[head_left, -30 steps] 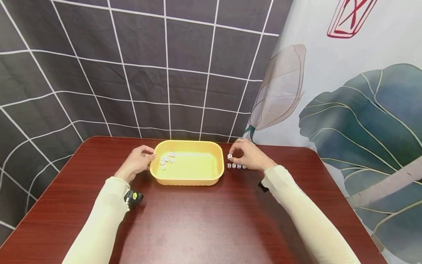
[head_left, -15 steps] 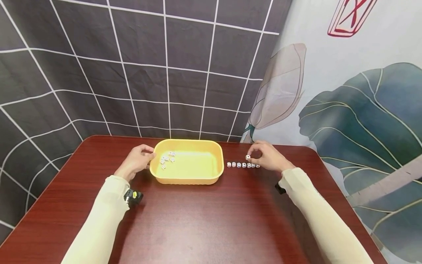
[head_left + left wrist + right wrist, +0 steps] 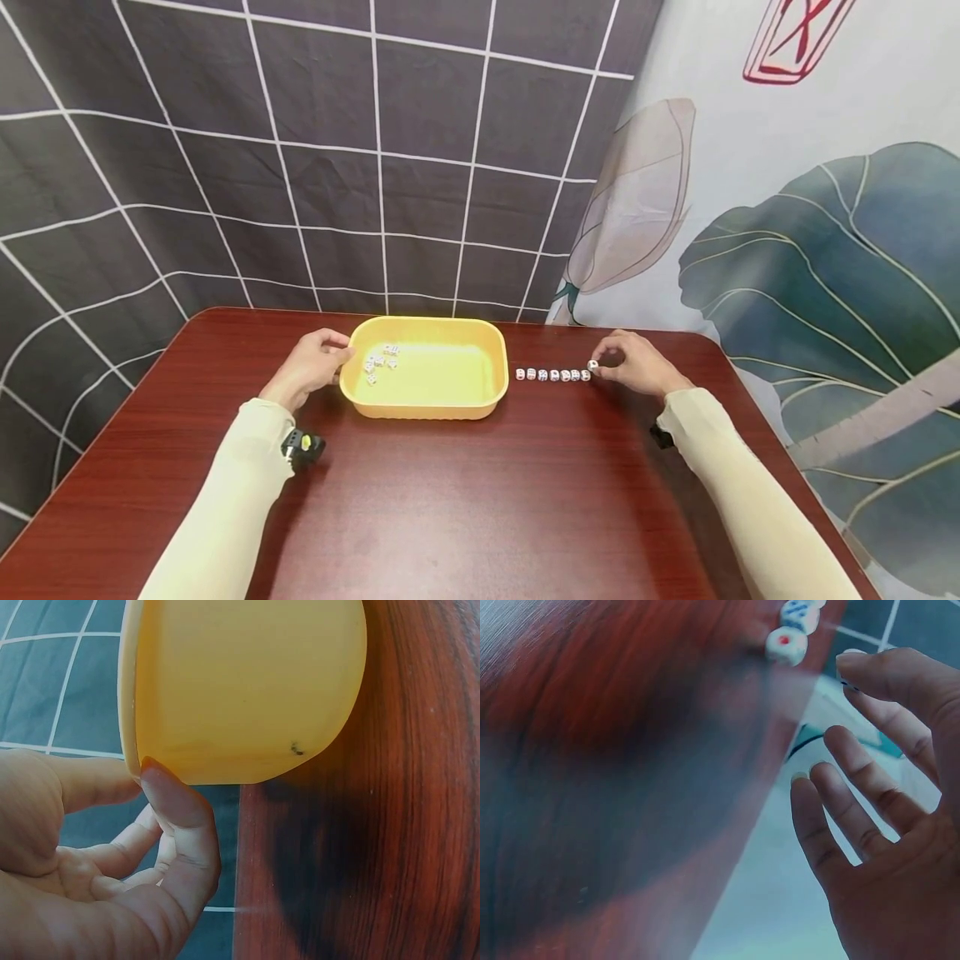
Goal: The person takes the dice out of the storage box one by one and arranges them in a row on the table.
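Observation:
My left hand (image 3: pixel 311 367) pinches the left rim of a yellow plastic tub (image 3: pixel 427 412); in the left wrist view its thumb and forefinger (image 3: pixel 180 814) meet at the tub's edge. Several small white dice (image 3: pixel 378 362) lie in the tub's left half. To the right of the tub, a straight row of dice (image 3: pixel 555 376) runs along the tabletop. At the row's right end my right hand (image 3: pixel 636 365) pinches a die (image 3: pixel 593 365) between thumb and forefinger, just above the last one. In the right wrist view that die is mostly hidden by the fingers, near two row dice (image 3: pixel 786 646).
The dark red wooden table (image 3: pixel 450 500) ends at a far edge close behind the tub. A black cloth with white grid lines (image 3: pixel 315 167) hangs behind it, and a leaf-patterned curtain (image 3: pixel 825 250) hangs on the right.
My right hand has carried the die rightward past the row and lowered it by the row's right end. The left hand stays on the tub's rim.

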{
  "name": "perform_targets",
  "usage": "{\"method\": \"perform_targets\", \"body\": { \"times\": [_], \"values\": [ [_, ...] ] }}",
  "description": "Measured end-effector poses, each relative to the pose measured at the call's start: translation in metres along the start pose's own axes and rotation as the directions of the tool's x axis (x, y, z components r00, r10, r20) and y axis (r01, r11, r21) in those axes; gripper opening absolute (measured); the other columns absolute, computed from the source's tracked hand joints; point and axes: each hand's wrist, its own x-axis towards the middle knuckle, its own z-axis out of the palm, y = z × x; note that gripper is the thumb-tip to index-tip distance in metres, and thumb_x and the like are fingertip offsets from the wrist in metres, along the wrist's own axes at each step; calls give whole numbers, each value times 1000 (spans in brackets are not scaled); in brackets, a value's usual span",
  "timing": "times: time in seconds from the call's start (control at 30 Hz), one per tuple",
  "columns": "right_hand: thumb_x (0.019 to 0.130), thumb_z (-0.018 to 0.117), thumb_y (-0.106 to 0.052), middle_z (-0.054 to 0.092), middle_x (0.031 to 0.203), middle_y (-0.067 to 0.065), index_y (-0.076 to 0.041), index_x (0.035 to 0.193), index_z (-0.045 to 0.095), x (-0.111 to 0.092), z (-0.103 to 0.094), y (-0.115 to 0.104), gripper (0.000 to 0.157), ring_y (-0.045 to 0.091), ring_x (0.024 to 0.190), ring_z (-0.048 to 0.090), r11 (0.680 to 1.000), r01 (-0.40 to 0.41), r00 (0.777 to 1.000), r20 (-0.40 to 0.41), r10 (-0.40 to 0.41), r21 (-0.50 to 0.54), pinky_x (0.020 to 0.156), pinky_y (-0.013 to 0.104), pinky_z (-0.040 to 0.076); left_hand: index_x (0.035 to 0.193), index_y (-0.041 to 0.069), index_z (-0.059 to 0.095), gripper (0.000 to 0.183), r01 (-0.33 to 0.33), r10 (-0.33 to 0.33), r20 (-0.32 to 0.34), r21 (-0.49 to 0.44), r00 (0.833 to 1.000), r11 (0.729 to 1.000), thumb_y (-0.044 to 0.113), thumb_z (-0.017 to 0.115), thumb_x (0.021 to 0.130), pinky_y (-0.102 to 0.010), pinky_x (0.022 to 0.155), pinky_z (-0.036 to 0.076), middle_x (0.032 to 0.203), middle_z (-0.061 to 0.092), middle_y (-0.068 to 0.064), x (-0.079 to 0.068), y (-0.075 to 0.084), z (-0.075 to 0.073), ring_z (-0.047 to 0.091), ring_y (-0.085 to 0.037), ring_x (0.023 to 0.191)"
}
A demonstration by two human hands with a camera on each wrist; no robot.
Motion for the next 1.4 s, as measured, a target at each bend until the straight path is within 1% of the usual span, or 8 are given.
{"method": "perform_targets", "body": {
  "times": [0.23, 0.33, 0.53, 0.63, 0.87, 1.13, 1.27, 1.4],
  "values": [
    [86, 79, -8, 67, 104, 11, -14, 92, 73, -6, 5, 14, 10, 30, 100, 61, 993, -114, 993, 41, 112, 36, 88, 47, 49, 137, -10, 46, 39, -3, 3, -4, -5, 1000, 1000, 13, 52, 105, -22, 70, 57, 119, 60, -25, 1, 0, 1, 64, -16, 86],
    [87, 78, -8, 65, 103, 11, -14, 92, 73, -7, 6, 17, 9, 27, 97, 59, 989, -140, 988, 74, 137, 48, 85, 43, 48, 137, -9, 46, 39, 3, -3, -2, 1, 1000, 1000, 13, 52, 105, -22, 70, 56, 119, 60, -25, 0, 1, 1, 63, -16, 85],
    [85, 78, -4, 66, 94, 7, -14, 88, 73, -4, 12, 23, 12, 22, 90, 54, 991, -119, 991, 71, 115, 56, 82, 36, 44, 137, -10, 46, 39, 3, -3, 1, 1, 1000, 1000, 13, 52, 105, -22, 70, 57, 119, 60, -26, 0, 2, 1, 63, -16, 85],
    [84, 79, -5, 66, 93, 7, -14, 88, 73, -3, 14, 24, 12, 21, 89, 55, 994, -98, 994, 57, 95, 50, 80, 35, 44, 137, -9, 46, 39, 7, -7, 2, 4, 1000, 1000, 12, 51, 105, -22, 70, 57, 119, 60, -25, 0, 2, 1, 63, -17, 86],
    [83, 80, -5, 66, 94, 7, -13, 89, 74, -4, 14, 23, 12, 21, 89, 56, 992, -109, 993, 59, 105, 58, 79, 34, 45, 137, -9, 45, 39, 4, -4, 1, 7, 1000, 1000, 13, 51, 105, -22, 70, 57, 119, 59, -25, 1, 0, 0, 63, -17, 86],
    [83, 81, -7, 65, 107, 15, -9, 99, 74, -9, 2, 15, 18, 31, 99, 61, 988, -146, 987, 68, 142, 51, 88, 45, 50, 137, -9, 45, 39, 2, -2, -1, -16, 1000, 1000, 13, 52, 105, -23, 70, 57, 119, 60, -25, 2, 0, 4, 64, -16, 86],
    [83, 78, -5, 67, 111, 18, -6, 102, 74, -7, -5, 7, 20, 37, 107, 61, 994, -110, 993, 50, 108, 20, 95, 53, 49, 137, -9, 45, 40, -2, 2, 2, -3, 1000, 1000, 13, 52, 105, -22, 71, 57, 121, 59, -26, 3, -1, 3, 64, -17, 88],
    [85, 76, -7, 67, 116, 18, -5, 106, 74, -1, -9, -5, 22, 38, 113, 58, 996, -83, 995, 47, 84, -11, 100, 56, 47, 138, -9, 45, 40, 1, -1, 1, -10, 1000, 1000, 14, 52, 105, -22, 71, 57, 122, 59, -26, 2, -2, 1, 63, -16, 86]
  ]
}}
